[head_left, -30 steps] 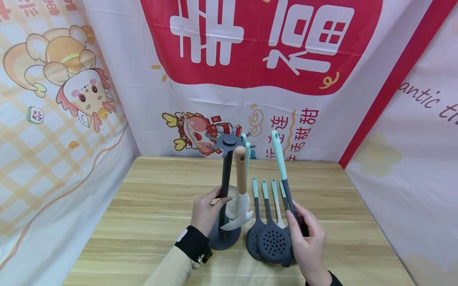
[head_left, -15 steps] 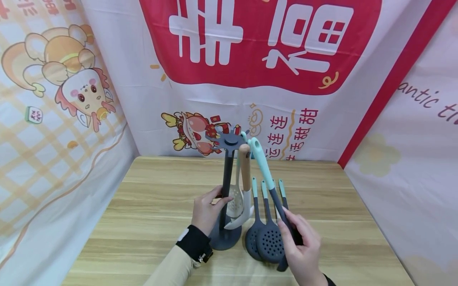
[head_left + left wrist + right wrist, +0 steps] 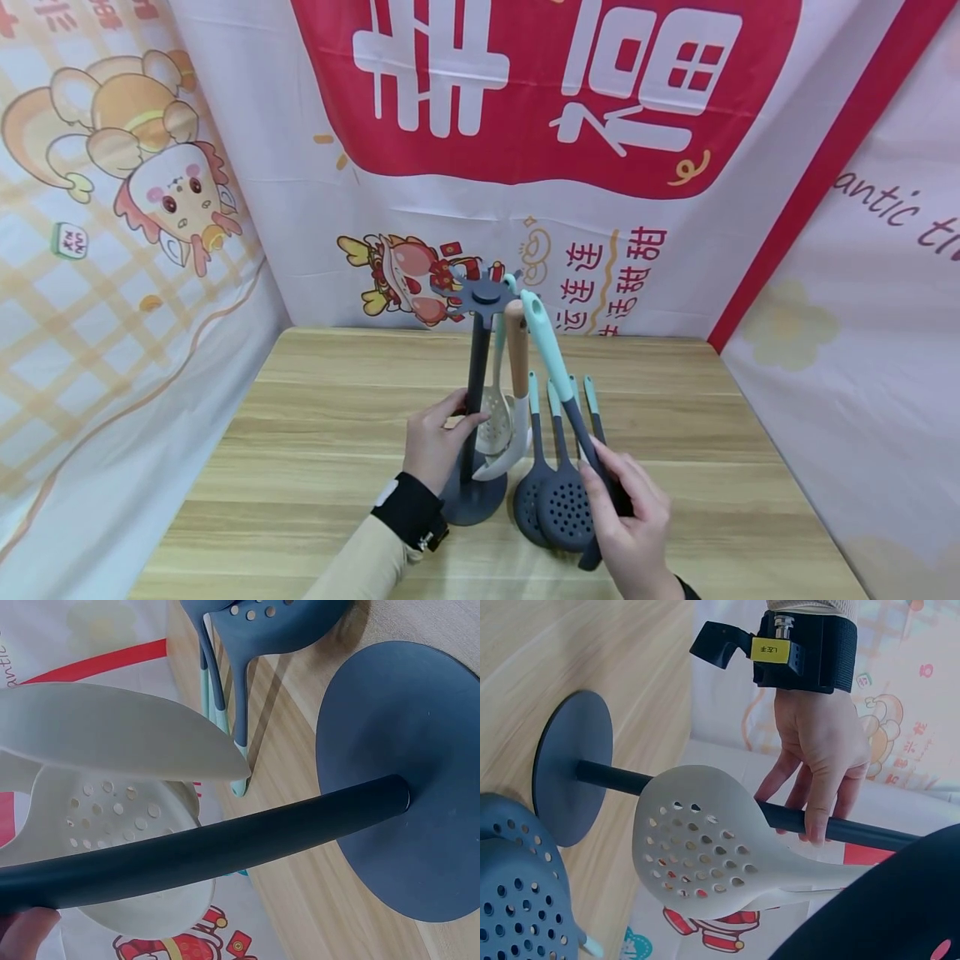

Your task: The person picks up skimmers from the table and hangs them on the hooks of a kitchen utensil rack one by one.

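My left hand (image 3: 437, 439) grips the black pole of a utensil stand (image 3: 477, 367) with a round dark base and a hooked top. From it hang a white slotted skimmer (image 3: 697, 840) and a wooden-handled white utensil (image 3: 517, 358) with a curved head (image 3: 112, 727). My right hand (image 3: 633, 521) holds a dark grey kitchen utensil (image 3: 555, 358) by its lower part, mint handle tilted up and left. The handle's end is right by the stand's hooks. Its head is mostly hidden by my fingers, so I cannot tell its kind.
Right of the stand, several mint-handled utensils lie on the wooden table (image 3: 315, 433), among them a dark grey slotted skimmer (image 3: 566, 508) in front. The stand's round base (image 3: 405, 847) rests on the wood. A printed cloth (image 3: 420, 200) hangs behind the table.
My right hand has moved left with the utensil, bringing its handle end from apart to beside the stand's hooks. The hanging wooden-handled utensil has turned slightly. My left hand stays on the pole.
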Tool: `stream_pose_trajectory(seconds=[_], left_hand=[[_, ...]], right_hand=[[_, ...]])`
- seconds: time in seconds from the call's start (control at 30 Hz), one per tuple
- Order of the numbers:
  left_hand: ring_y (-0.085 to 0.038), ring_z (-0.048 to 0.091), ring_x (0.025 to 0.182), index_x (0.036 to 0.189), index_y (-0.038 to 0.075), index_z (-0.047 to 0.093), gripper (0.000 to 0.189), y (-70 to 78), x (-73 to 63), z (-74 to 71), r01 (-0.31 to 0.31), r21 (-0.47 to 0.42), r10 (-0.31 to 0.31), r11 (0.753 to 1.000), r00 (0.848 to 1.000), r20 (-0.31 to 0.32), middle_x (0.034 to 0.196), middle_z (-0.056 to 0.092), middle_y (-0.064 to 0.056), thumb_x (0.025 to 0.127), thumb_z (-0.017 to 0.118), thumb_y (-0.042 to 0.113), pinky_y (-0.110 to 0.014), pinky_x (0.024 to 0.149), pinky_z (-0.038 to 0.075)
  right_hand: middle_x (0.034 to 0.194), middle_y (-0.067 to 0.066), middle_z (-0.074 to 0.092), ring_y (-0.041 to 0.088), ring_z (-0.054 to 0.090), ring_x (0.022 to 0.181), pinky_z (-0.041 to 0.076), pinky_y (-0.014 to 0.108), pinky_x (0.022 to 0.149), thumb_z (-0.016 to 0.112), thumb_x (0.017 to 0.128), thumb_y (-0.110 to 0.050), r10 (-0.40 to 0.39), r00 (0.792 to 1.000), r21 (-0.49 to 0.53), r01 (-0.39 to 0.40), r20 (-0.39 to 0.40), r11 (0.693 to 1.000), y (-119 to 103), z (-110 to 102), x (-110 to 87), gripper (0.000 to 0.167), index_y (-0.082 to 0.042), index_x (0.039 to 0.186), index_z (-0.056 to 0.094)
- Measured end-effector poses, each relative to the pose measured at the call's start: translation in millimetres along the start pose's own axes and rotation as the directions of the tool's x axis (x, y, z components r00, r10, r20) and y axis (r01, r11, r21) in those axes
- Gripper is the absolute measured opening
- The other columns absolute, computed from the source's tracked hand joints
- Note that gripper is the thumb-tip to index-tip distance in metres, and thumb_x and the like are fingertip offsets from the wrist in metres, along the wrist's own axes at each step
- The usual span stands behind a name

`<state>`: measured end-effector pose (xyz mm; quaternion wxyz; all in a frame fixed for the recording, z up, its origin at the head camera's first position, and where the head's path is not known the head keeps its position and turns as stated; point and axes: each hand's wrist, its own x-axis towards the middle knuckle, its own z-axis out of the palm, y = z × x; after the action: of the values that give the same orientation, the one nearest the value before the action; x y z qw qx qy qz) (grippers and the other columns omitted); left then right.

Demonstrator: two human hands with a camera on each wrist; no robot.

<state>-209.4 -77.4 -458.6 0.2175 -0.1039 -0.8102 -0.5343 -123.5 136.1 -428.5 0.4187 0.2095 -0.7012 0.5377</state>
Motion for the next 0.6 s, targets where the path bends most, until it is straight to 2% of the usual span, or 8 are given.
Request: stream_pose_trajectory(seconds=[0.3, 0.47, 0.6], left_hand=[[-0.013, 0.074, 0.088, 0.108, 0.013, 0.076, 0.027, -0.5, 1.0, 2.9, -0.039, 0.023, 0.039, 0.999, 0.999, -0.011, 0.094, 0.077, 0.003, 0.081, 0.081, 0.012, -0.032, 0.076, 0.062], [-0.013, 0.074, 0.086, 0.108, 0.015, 0.076, 0.029, -0.4, 1.6, 4.7, -0.031, 0.017, 0.031, 0.999, 0.999, -0.022, 0.093, 0.078, 0.002, 0.080, 0.082, 0.011, -0.032, 0.075, 0.062], [-0.015, 0.074, 0.086, 0.109, 0.014, 0.076, 0.030, 0.0, 1.7, 5.6, -0.020, 0.005, 0.021, 1.000, 0.999, -0.025, 0.093, 0.078, 0.000, 0.079, 0.082, 0.010, -0.035, 0.074, 0.063]], right_hand=[[0.081, 0.009, 0.067, 0.005, 0.055, 0.069, 0.048, 0.017, 0.056, 0.065, 0.069, 0.031, 0.008, 1.000, -0.005, -0.008, 0.010, 1.000, 1.6, -0.1, -0.2, 0.042, 0.013, 0.107, 0.069], [0.080, 0.011, 0.067, 0.004, 0.057, 0.070, 0.050, 0.013, 0.060, 0.066, 0.067, 0.031, 0.006, 1.000, -0.015, -0.006, 0.010, 1.000, 1.9, 0.8, -0.8, 0.042, 0.013, 0.105, 0.069], [0.079, 0.012, 0.067, 0.004, 0.057, 0.069, 0.050, 0.014, 0.059, 0.066, 0.067, 0.031, 0.008, 1.000, -0.021, -0.008, 0.012, 1.000, 1.7, 2.0, -1.7, 0.042, 0.013, 0.105, 0.069]])
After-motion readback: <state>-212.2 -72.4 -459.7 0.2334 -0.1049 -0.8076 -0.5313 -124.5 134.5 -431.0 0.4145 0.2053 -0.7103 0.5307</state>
